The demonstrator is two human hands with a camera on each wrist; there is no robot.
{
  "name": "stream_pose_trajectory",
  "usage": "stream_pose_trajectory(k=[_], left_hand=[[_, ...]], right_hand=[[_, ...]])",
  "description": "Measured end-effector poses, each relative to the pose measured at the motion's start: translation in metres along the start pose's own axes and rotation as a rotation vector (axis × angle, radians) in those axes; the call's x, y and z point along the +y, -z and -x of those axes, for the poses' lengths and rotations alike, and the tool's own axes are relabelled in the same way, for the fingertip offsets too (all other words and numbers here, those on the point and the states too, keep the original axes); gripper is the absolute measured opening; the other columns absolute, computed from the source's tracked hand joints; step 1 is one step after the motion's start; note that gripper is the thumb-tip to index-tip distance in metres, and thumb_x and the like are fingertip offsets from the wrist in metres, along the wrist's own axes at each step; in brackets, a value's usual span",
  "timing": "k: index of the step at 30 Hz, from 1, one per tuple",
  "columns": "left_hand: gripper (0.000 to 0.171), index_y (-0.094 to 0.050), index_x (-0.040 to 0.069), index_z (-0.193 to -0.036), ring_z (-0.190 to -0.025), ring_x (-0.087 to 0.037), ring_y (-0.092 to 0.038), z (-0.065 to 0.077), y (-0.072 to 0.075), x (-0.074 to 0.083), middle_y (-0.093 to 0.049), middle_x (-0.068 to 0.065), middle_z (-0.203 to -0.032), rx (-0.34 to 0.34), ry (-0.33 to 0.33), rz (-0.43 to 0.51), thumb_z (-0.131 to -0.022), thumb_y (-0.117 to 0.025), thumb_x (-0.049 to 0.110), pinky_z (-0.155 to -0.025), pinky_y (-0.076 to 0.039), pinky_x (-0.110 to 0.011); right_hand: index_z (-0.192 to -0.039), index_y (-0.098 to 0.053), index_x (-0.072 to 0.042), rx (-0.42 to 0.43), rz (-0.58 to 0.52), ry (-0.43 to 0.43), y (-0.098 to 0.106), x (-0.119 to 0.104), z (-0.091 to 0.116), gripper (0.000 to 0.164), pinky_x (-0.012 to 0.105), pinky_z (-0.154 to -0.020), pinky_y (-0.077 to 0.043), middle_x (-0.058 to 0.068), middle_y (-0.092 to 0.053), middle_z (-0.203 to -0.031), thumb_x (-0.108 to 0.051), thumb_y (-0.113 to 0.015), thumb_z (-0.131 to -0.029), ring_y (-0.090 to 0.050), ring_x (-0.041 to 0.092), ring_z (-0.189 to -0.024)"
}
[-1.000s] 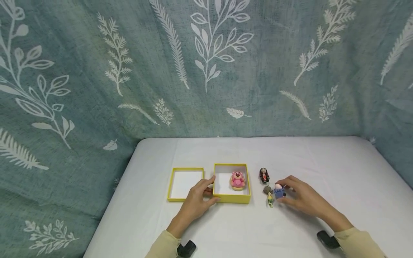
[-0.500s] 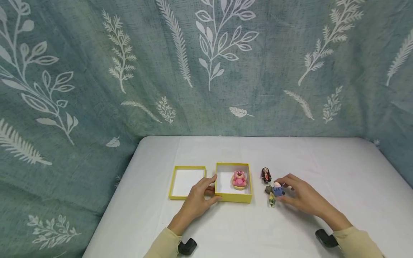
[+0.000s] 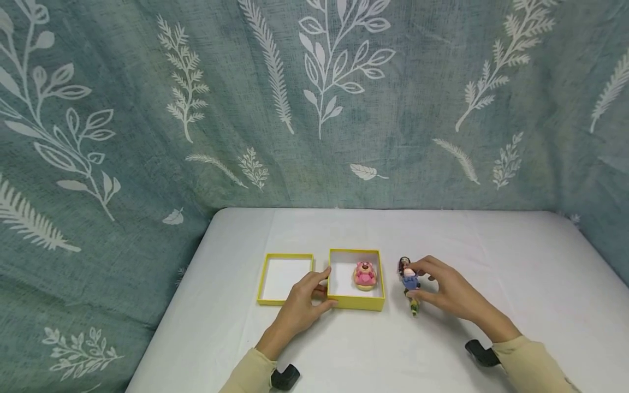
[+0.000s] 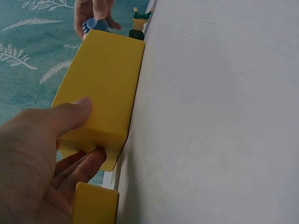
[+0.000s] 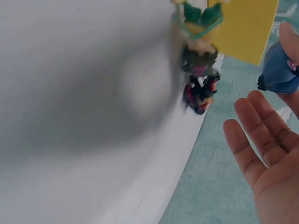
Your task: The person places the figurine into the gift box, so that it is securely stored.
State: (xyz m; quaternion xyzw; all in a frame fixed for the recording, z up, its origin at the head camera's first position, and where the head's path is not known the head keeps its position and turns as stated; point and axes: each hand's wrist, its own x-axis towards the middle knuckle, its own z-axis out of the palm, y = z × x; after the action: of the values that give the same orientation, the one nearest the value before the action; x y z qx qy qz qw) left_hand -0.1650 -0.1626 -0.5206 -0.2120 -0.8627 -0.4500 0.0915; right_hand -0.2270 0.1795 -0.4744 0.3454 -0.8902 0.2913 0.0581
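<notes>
My left hand [image 3: 303,299] grips the left front corner of a yellow box [image 3: 356,303], thumb on its front wall and fingers on its side. Inside that box, at the right, lies a pink bear figurine [image 3: 365,275]. Between thumb and index finger, my right hand [image 3: 449,289] pinches a blue figurine [image 5: 279,70]; its other fingers are spread in the right wrist view. Held above the table, the blue figurine overlaps two others in the head view. One is dark-haired in black and red [image 3: 404,264], the other green and yellow [image 3: 414,308], partly hidden.
To the left of the box lies its yellow-rimmed lid [image 3: 261,278], white inside, partly behind my left hand. A white cloth covers the table [image 3: 383,355]. Behind it hangs a green leaf-patterned curtain [image 3: 417,109].
My right hand has lifted the blue figurine and carried it left, from beside the other figurines to over them. The left hand stays on the box.
</notes>
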Motion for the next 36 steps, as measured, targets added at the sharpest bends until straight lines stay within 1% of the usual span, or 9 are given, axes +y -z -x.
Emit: stream_pose_trajectory(k=[7, 13, 19, 23, 27, 30, 32, 34, 36], left_hand=[[0.072, -0.043, 0.0, -0.145, -0.096, -0.021, -0.068, -0.001, -0.003, 0.001, -0.058, -0.018, -0.121, -0.011, 0.007, 0.018, -0.083, -0.077, 0.012, -0.084, -0.06, -0.023], [0.072, -0.043, 0.001, -0.145, -0.097, -0.021, -0.068, -0.003, -0.006, 0.002, -0.059, -0.017, -0.121, -0.012, 0.006, 0.02, -0.083, -0.078, 0.012, -0.084, -0.06, -0.023], [0.072, -0.043, 0.001, -0.145, -0.096, -0.021, -0.069, -0.004, -0.006, 0.002, -0.059, -0.016, -0.121, -0.014, 0.006, 0.007, -0.083, -0.078, 0.013, -0.084, -0.06, -0.022], [0.073, -0.043, 0.002, -0.145, -0.094, -0.018, -0.069, -0.002, -0.004, 0.003, -0.059, -0.015, -0.121, -0.003, 0.006, -0.017, -0.083, -0.078, 0.017, -0.084, -0.059, -0.021], [0.073, -0.044, 0.0, -0.145, -0.093, -0.019, -0.069, -0.001, -0.002, 0.002, -0.06, -0.016, -0.12, 0.016, -0.009, -0.03, -0.082, -0.079, 0.016, -0.083, -0.06, -0.021], [0.074, -0.044, 0.0, -0.144, -0.093, -0.019, -0.069, 0.0, -0.002, 0.002, -0.06, -0.016, -0.119, 0.02, -0.01, -0.033, -0.082, -0.08, 0.015, -0.082, -0.06, -0.021], [0.074, -0.045, 0.0, -0.144, -0.093, -0.018, -0.069, 0.0, -0.002, 0.001, -0.06, -0.015, -0.119, 0.02, -0.003, -0.035, -0.081, -0.08, 0.015, -0.082, -0.06, -0.02], [0.074, -0.044, 0.001, -0.145, -0.093, -0.018, -0.069, 0.0, -0.002, 0.001, -0.06, -0.015, -0.119, 0.022, -0.003, -0.041, -0.081, -0.08, 0.015, -0.082, -0.059, -0.02], [0.074, -0.044, 0.001, -0.145, -0.094, -0.018, -0.069, 0.0, -0.003, 0.0, -0.06, -0.015, -0.12, 0.024, -0.008, -0.045, -0.082, -0.08, 0.015, -0.082, -0.059, -0.02]], right_hand=[[-0.125, -0.062, -0.019, -0.042, -0.033, 0.006, -0.001, -0.011, -0.011, 0.048, 0.032, -0.067, -0.053, -0.01, -0.059, -0.112, -0.029, -0.08, -0.082, -0.061, 0.018, -0.1], [-0.126, -0.062, -0.018, -0.084, -0.053, 0.031, -0.005, -0.02, -0.02, 0.048, 0.036, -0.075, -0.055, -0.009, -0.058, -0.116, -0.028, -0.08, -0.083, -0.059, 0.016, -0.096], [-0.125, -0.062, -0.018, -0.081, -0.061, 0.055, -0.011, -0.027, -0.027, 0.047, 0.042, -0.085, -0.056, -0.008, -0.059, -0.123, -0.028, -0.08, -0.082, -0.058, 0.013, -0.104], [-0.127, -0.062, -0.014, -0.095, -0.071, 0.053, -0.016, -0.031, -0.033, 0.05, 0.044, -0.083, -0.055, -0.004, -0.059, -0.124, -0.027, -0.08, -0.082, -0.059, 0.019, -0.105], [-0.129, -0.061, -0.015, -0.124, -0.076, 0.039, -0.02, -0.034, -0.038, 0.052, 0.036, -0.077, -0.053, -0.004, -0.058, -0.124, -0.03, -0.08, -0.082, -0.057, 0.023, -0.108], [-0.13, -0.061, -0.017, -0.13, -0.065, 0.044, -0.022, -0.036, -0.04, 0.054, 0.031, -0.073, -0.05, -0.004, -0.057, -0.125, -0.033, -0.08, -0.082, -0.055, 0.022, -0.11], [-0.13, -0.062, -0.018, -0.122, -0.062, 0.054, -0.023, -0.036, -0.042, 0.055, 0.032, -0.075, -0.051, -0.004, -0.057, -0.125, -0.033, -0.08, -0.081, -0.053, 0.022, -0.114], [-0.129, -0.063, -0.018, -0.114, -0.066, 0.065, -0.024, -0.035, -0.044, 0.054, 0.037, -0.083, -0.053, -0.004, -0.058, -0.126, -0.033, -0.081, -0.08, -0.051, 0.021, -0.118], [-0.126, -0.064, -0.017, -0.114, -0.076, 0.079, -0.025, -0.035, -0.046, 0.053, 0.045, -0.092, -0.051, -0.002, -0.058, -0.127, -0.033, -0.082, -0.079, -0.049, 0.022, -0.121]])
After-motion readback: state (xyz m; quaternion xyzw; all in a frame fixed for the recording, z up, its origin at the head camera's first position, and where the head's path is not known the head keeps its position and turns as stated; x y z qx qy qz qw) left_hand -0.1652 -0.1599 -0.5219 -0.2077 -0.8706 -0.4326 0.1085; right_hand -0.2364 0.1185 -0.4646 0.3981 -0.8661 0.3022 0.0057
